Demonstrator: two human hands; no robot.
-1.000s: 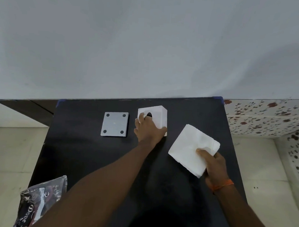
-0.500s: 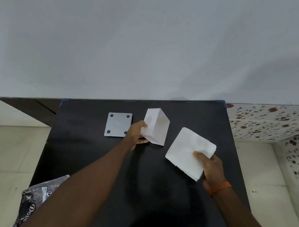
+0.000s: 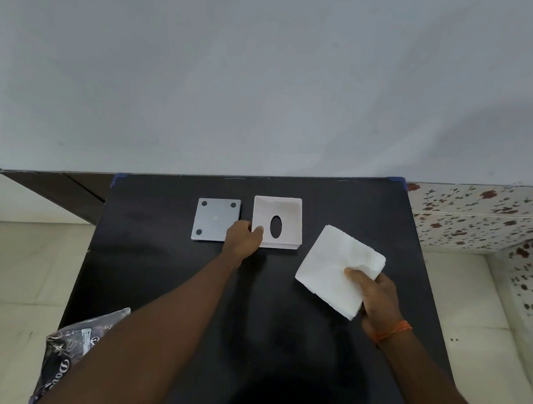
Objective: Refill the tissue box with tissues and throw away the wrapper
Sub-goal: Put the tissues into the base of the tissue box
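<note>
The white tissue box lies upside down at the back of the black table, its open side facing up and its oval slot visible at the bottom inside. My left hand grips the box's near left wall. Left of the box lies its grey square base plate with dark round feet. My right hand holds a stack of white tissues above the table, right of the box. The dark printed wrapper lies at the table's near left edge, partly behind my left arm.
A plain pale wall rises behind the table. A flower-patterned tiled surface runs along the right, and pale floor tiles show on the left.
My left hand has tipped the box over from slot-up onto its top, so the open side now faces up. The right hand has kept the tissue stack roughly in place.
</note>
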